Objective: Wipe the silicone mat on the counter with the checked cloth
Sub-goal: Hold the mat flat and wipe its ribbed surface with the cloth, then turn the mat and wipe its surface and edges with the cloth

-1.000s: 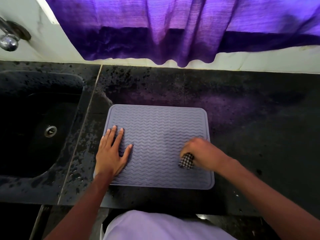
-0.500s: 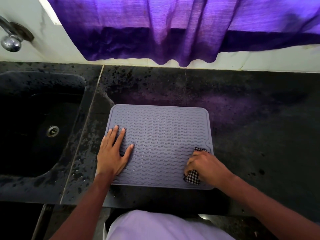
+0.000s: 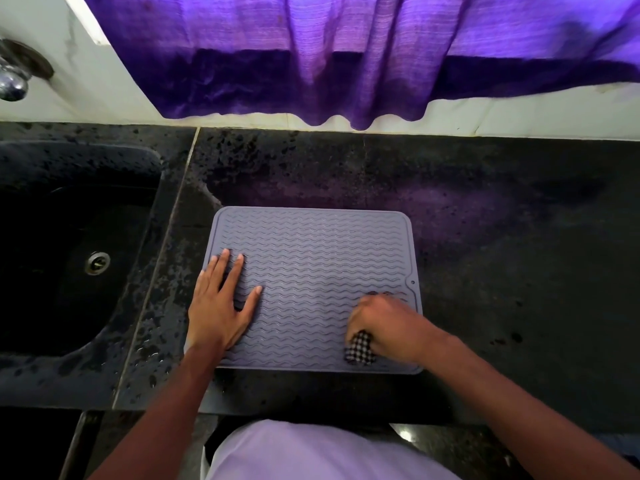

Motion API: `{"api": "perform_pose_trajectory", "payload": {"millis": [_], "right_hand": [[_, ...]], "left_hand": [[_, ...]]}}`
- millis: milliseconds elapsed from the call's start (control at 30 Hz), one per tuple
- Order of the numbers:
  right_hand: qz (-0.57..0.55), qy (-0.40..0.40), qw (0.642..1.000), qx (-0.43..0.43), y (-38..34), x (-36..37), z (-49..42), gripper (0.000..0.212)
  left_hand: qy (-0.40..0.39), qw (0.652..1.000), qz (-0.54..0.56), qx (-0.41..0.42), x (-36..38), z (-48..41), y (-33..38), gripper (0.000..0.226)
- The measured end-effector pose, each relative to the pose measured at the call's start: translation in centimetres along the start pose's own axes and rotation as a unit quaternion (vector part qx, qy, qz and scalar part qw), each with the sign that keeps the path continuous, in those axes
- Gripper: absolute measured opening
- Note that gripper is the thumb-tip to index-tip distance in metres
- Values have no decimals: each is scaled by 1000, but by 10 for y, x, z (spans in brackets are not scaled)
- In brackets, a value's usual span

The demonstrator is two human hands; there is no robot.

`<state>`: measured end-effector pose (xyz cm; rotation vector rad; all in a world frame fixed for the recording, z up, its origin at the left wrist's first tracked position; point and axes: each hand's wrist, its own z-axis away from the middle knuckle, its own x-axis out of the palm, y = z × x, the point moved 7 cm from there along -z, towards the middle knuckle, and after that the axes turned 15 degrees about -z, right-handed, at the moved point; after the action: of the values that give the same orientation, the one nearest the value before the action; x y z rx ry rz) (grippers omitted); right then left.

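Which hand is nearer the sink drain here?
Left. The left hand lies flat on the left of the mat, right of the drain; the right hand grips the checked cloth near the mat's right edge.

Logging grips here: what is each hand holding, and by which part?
The right hand grips the checked cloth bunched in its fist, a wad showing at the near side. The left hand holds nothing; it presses flat on the silicone mat.
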<state>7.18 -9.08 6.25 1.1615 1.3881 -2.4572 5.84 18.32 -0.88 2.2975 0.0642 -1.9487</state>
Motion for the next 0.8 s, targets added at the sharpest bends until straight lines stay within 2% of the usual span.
{"api": "perform_pose_trajectory", "payload": {"millis": [133,533,700,800], "right_hand": [[38,6,998,-50,-14,35,-15,42],[77,33,996,8,39,13,49,52],[95,-31,994,39,62,3,60,43],[13,-80,995,63,69,-19,50,47]], "left_hand": [[5,1000,-2,5,1,-1,-1,75],[5,1000,-2,13,1,-1,-2,74],[-2,1000,3,10,1,-1,-1,75],[-1,1000,4,0,1,-5,-1,74]]}}
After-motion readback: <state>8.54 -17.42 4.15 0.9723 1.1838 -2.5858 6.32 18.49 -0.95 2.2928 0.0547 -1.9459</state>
